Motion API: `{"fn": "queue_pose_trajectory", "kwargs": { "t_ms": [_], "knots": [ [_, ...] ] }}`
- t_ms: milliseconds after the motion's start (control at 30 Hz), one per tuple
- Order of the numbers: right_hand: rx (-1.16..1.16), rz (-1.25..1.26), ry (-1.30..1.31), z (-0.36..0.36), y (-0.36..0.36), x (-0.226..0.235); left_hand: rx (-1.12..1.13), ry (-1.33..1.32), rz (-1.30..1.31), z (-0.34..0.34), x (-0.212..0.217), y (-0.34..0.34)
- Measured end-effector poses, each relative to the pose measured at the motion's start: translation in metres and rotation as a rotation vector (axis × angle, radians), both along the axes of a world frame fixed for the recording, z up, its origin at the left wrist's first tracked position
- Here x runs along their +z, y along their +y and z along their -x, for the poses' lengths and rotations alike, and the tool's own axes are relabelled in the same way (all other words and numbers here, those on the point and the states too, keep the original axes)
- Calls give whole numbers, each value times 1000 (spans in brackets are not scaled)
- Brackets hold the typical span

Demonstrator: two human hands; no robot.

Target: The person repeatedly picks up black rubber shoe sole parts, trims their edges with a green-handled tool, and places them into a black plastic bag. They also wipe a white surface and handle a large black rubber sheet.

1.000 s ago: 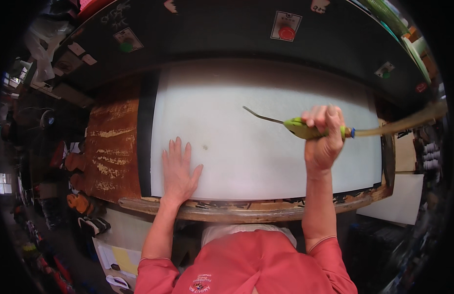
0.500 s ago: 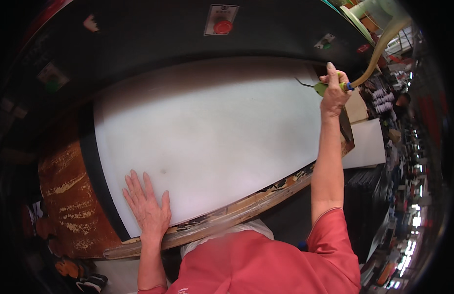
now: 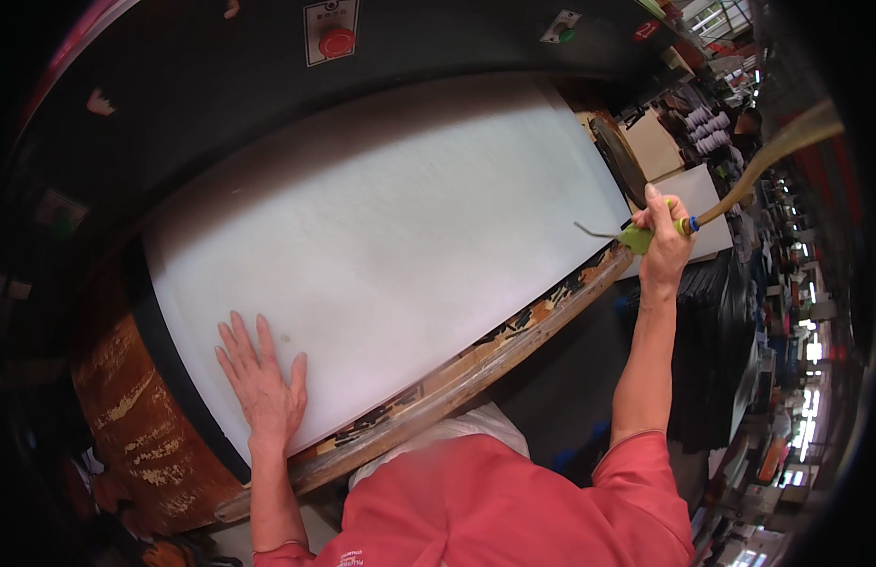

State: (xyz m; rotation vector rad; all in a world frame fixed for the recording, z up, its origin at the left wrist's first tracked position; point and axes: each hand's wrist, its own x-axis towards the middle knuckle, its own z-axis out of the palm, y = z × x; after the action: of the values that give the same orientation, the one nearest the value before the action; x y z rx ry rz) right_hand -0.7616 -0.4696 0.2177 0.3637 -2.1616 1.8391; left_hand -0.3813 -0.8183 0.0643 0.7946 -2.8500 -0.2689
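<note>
A large whitish board [image 3: 400,255] lies flat in front of me under a dark machine. My left hand [image 3: 263,387] rests open on its near left corner, fingers spread. In my right hand [image 3: 666,241] is a green air blow gun [image 3: 635,237], fingers wrapped round its body and the thumb pointing up. Its thin bent nozzle points left over the board's right edge. From its back end a yellowish hose [image 3: 768,156] runs up to the right.
The dark machine front [image 3: 221,85] carries a red push button [image 3: 337,42] and a green one [image 3: 566,36]. A wooden rail [image 3: 476,397] with dark scraps behind it borders the near side. Worn brown wood [image 3: 140,416] lies left. Black sheets [image 3: 707,350] are stacked at right.
My right hand has brought the blow gun nearer to me, from the board's far right side to its near right corner. My left hand stays flat on the board. The view has turned somewhat.
</note>
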Motion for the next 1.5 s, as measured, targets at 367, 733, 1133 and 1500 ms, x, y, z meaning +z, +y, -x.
{"fn": "queue_pose_trajectory", "kwargs": {
  "t_ms": [367, 733, 1133, 1500],
  "knots": [
    [427, 289, -331, -119, -4, 14, 8, 49, -44, -44, -2, -29],
    [690, 326, -529, -182, -58, -3, 28, 211, -154, -48, -8, -36],
    [646, 584, -207, -147, -173, -39, 105, 205, -179, -74, -8, -30],
    [100, 167, 232, 2, -152, -9, 96, 237, -167, -76, -11, -30]
  ]
}}
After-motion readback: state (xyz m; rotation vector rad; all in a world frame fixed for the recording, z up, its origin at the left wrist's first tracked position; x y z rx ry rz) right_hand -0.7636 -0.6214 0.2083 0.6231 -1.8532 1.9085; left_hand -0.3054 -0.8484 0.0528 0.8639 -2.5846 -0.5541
